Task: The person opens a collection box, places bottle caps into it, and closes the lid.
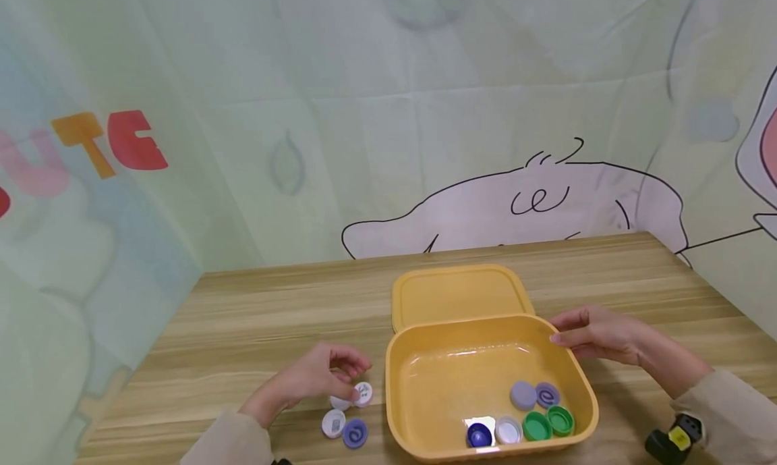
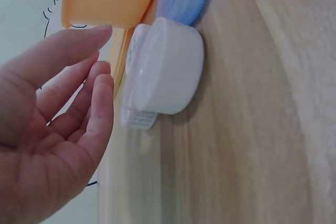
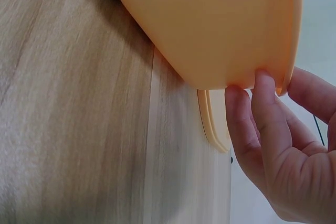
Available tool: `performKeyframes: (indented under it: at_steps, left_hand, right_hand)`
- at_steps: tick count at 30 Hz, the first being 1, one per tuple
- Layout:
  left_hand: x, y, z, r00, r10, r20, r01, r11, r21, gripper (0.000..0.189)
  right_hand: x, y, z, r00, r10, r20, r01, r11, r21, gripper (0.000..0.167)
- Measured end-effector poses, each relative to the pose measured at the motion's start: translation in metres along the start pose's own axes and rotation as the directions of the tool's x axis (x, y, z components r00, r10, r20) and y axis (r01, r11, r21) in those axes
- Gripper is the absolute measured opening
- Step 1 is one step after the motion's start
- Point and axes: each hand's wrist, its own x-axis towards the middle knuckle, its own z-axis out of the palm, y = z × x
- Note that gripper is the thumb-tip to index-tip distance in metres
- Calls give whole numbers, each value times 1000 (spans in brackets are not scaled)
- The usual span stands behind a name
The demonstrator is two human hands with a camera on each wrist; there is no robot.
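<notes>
My left hand is poised over a small group of bottle caps left of the box, fingers loosely bent and nothing between them. Three are white caps, one with a printed top, and one is a violet-blue cap. In the left wrist view a white cap stands beside the fingertips. My right hand grips the yellow plastic box at its far right corner, thumb at the rim and fingers against the outer wall.
Inside the box lie a dark blue cap, a white cap, two green caps and two lilac caps, towards the near right. A yellow lid lies behind the box on the wooden table. A printed curtain hangs beyond.
</notes>
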Motion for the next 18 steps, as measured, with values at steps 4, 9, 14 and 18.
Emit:
performKeyframes:
  at_steps: [4,9,14,18]
  left_hand:
    - [2,-2,1,1000,-17,5,17,1000,11,43]
    - [5,-3,4,1000,-16,24,14,998,55,39]
    - [7,-5,6,999,10,48,-15,994,107,37]
    - [8,-6,9,998,26,64,-35,988,153,35]
  right_hand:
    - [0,0,0,1000,0,-1,0,1000,1,43]
    - [0,1,0,1000,-2,3,2,1000,8,41]
    - [0,0,1,1000,-1,2,1,1000,14,40]
    - [0,-1,1,1000,2,-4,-2,1000,7,41]
